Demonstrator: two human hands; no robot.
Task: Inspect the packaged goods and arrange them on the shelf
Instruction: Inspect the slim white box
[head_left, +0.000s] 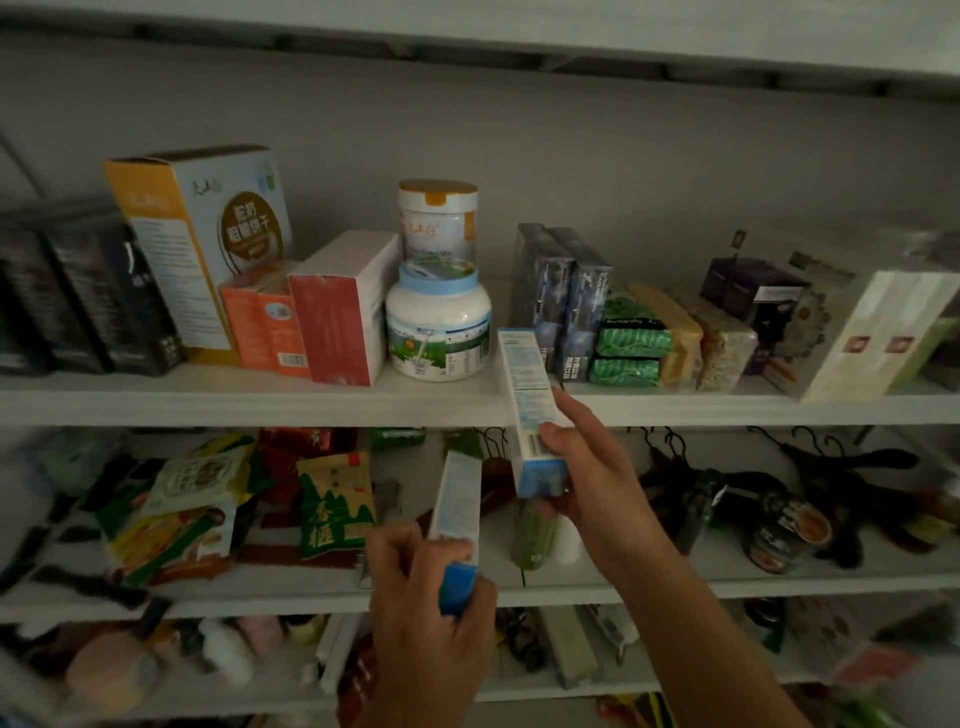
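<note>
My right hand grips a long white-and-blue box by its lower end. The box's upper end leans over the front edge of the upper shelf, between a white jar with a blue lid and two dark blue boxes. My left hand grips a second, matching white-and-blue box lower down, in front of the middle shelf. That box stands nearly upright with its blue end inside my fingers.
The upper shelf also carries black boxes, a tall orange-and-white box, red and orange boxes, a white can, green packets and pale boxes. Snack bags and dark hangers crowd the middle shelf.
</note>
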